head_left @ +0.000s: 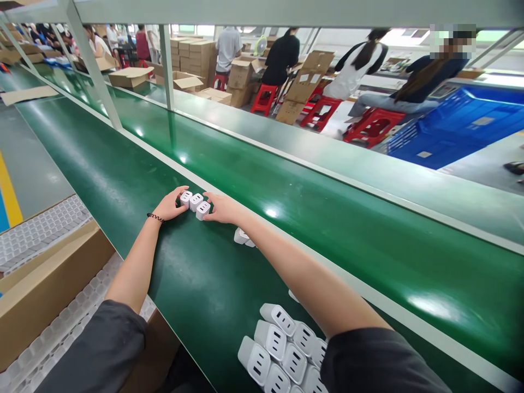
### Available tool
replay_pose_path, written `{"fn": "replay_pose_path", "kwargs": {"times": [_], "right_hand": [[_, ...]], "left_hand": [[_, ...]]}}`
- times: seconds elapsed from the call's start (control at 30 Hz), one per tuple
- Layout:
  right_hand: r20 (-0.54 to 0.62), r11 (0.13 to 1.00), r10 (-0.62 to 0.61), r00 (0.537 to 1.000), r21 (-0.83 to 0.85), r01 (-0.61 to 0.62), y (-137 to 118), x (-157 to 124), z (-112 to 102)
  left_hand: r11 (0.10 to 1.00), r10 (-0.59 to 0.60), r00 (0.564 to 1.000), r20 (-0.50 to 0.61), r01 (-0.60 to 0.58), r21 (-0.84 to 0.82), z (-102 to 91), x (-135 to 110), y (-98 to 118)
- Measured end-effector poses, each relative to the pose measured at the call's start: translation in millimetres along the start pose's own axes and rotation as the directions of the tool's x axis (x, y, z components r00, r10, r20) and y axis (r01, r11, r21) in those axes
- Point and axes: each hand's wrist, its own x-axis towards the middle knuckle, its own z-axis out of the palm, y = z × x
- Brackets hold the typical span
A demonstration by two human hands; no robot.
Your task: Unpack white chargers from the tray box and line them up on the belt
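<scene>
Three small white chargers (pixel 195 203) stand in a tight row on the green conveyor belt (pixel 123 180). My left hand (pixel 168 206) presses against the left end of the row, fingers curled round it. My right hand (pixel 223 209) closes on the right end, so the row is squeezed between both hands. Under my right forearm lie one or two more white chargers (pixel 242 237). Close to my body sits a cluster of several white chargers (pixel 282 349), partly hidden by my right sleeve.
A cardboard box (pixel 45 284) and white plastic trays (pixel 36 229) lie at my left. A second green belt (pixel 327 158) runs behind a grey rail. Beyond it, several people sit on red stools among cardboard boxes, with blue crates (pixel 458 128) at the right.
</scene>
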Motion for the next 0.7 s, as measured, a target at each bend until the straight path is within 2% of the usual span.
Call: {"fn": "replay_pose_path", "kwargs": {"times": [0.13,0.37,0.57,0.7], "right_hand": [[-0.014,0.999,-0.031,0.999,-0.024,0.031,-5.6,1.0,3.5],[-0.053,0.984,0.015,0.998,-0.174,-0.024,-4.6,-10.6,3.3],[-0.084,0.969,-0.053,0.995,-0.245,0.031,-24.4,-23.0,1.2],[-0.063,0.972,-0.01,0.998,-0.236,-0.005,-29.8,-23.9,4.2]], "left_hand": [[1.0,0.009,1.0,0.001,-0.009,0.002,0.6,0.2,0.7],[1.0,0.018,1.0,-0.004,-0.018,0.009,1.9,0.9,-1.0],[0.999,0.022,0.999,-0.047,-0.024,-0.024,5.5,3.7,-4.6],[0.998,0.03,0.998,-0.051,-0.033,-0.055,6.9,4.2,-5.3]]}}
